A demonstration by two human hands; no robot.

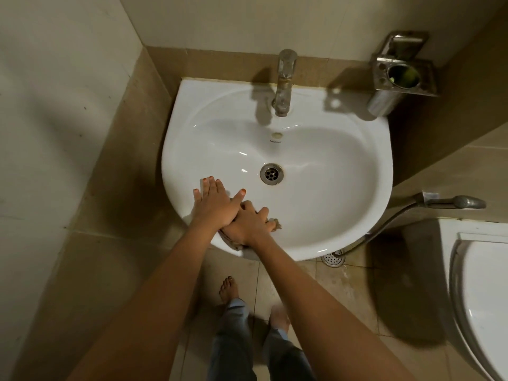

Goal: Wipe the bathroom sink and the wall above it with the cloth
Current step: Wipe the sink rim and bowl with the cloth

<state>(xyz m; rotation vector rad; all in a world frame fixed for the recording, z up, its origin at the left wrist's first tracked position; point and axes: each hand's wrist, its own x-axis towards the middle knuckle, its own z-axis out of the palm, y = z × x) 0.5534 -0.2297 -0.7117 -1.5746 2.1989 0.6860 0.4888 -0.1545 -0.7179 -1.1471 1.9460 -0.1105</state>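
The white sink point(330, 166) hangs on the wall, with its drain point(271, 174) in the middle of the basin. My right hand point(251, 225) presses a crumpled tan cloth point(276, 224) against the near left rim, fingers closed on it. The cloth pokes out past the fingertips and under the wrist. Fingers spread, my left hand point(213, 200) lies flat on the rim just left of it, and its thumb side overlaps my right hand. The pale tiled wall point(247, 20) rises behind the tap point(284, 81).
A metal holder point(401, 75) with a cup is fixed to the wall at the right of the sink. A toilet point(483, 298) stands at the right, with a spray hose point(450, 202) above it. Below the sink are a floor drain point(332, 258) and my bare feet.
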